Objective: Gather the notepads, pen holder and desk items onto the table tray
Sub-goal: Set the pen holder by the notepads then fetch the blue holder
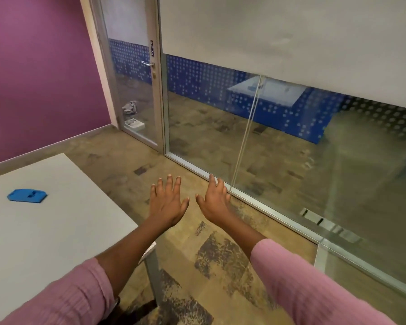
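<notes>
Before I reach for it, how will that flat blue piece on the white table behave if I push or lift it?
The blue piece looks like thin moulded plastic, so probably light and stiff. It lies flat on the smooth table, so a push would likely slide it, not roll or tip it. Its low edges may be hard to pinch.

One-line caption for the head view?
Both empty hands, left and right, spread above patterned carpet beside a white table holding a blue plastic piece.

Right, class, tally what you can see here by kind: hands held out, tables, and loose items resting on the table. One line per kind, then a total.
Hands: 2, left hand and right hand, both open and empty
White table: 1
Blue plastic item on it: 1
Total: 4
</notes>
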Demonstrator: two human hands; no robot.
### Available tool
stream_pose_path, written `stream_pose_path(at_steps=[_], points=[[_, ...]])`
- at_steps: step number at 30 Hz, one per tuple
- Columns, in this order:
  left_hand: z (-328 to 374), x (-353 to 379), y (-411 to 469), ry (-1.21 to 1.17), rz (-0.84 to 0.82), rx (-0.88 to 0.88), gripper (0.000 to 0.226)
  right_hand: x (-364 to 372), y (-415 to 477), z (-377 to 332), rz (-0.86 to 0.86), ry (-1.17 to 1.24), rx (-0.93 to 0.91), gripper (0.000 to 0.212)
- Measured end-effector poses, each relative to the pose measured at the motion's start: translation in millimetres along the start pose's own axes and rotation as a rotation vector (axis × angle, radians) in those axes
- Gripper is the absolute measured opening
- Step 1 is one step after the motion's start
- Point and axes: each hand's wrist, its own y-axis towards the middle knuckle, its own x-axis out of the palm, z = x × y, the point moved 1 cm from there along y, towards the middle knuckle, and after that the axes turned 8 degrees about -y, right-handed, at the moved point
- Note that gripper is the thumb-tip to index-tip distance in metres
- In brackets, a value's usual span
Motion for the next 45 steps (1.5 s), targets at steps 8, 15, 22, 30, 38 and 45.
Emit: stream_pose_path(at_steps=[8,15,22,30,38,45], points=[[-32.0,17.9,111.7,0.001,0.043,-0.150,0.073,23.3,143.7,-23.3,-0.043,-0.029,-0.189,0.075],[-81.0,37.1,211.0,0.057,0.077,-0.381,0.073,45.5,279.7,-62.0,-0.118,-0.069,-0.424,0.075],[-158.4,35.5,258.8,0.057,0.094,-0.639,0.075,84.6,368.7,-136.2,-0.203,-0.046,-0.624,0.074],[-274.9,12.8,265.7,0.101,0.167,-0.933,0.080,156.5,417.0,-251.6,-0.327,-0.014,-0.857,0.072],[-392.8,-4.2,271.4,0.096,0.228,-1.174,0.077,224.8,442.6,-377.9,-0.441,0.033,-1.031,0.071],[-454.6,-17.0,270.7,0.129,0.241,-1.364,0.073,268.1,449.6,-470.2,-0.489,-0.007,-1.242,0.070]])
